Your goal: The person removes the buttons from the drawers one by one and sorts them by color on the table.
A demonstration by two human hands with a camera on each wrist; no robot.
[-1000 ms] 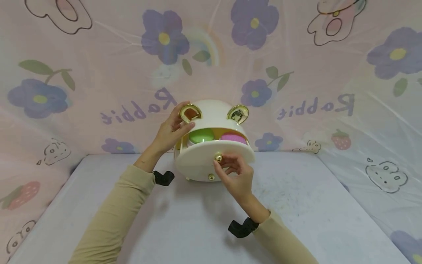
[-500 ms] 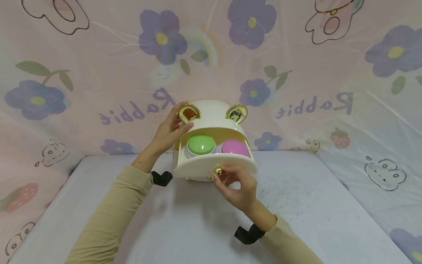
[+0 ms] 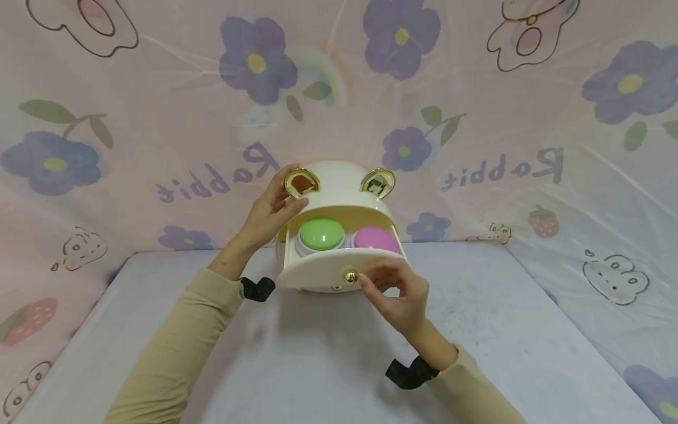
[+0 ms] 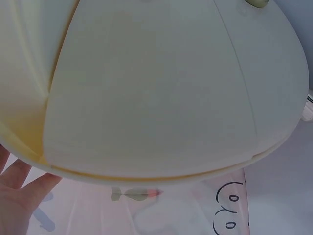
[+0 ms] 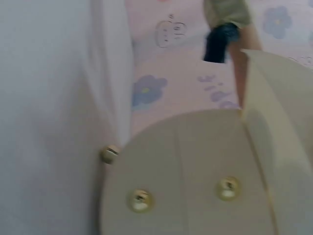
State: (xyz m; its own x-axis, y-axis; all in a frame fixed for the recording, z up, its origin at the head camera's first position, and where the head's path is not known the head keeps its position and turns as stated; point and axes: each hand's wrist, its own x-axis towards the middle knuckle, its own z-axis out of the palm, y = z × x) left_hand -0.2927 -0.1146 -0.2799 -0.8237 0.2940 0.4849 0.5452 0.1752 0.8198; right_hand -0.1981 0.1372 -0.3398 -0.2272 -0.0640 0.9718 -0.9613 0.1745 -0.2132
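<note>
A cream round box (image 3: 339, 179) with two gold ears (image 3: 301, 182) stands at the back of the table. Its upper drawer (image 3: 318, 272) is pulled out. Inside lie a green round piece (image 3: 321, 232) and a pink one (image 3: 374, 238). My left hand (image 3: 286, 199) grips the box's left side, thumb on the front rim, fingers behind the ear. My right hand (image 3: 378, 280) hovers just right of the drawer's gold knob (image 3: 349, 275), fingers loosely curled and holding nothing. The right wrist view shows the drawer front (image 5: 195, 161) and two knobs (image 5: 228, 188) with no fingers on them.
The grey tabletop (image 3: 318, 365) spreads out in front of the box. A pink plastic sheet with flowers and rabbits (image 3: 159, 118) walls the back and both sides. A second gold knob (image 3: 336, 287) sits on the lower drawer. The box's wall (image 4: 146, 88) fills the left wrist view.
The drawer slid out toward me, uncovering the green and pink pieces. My right hand then let go of the knob and drew slightly right. The left hand stayed on the box.
</note>
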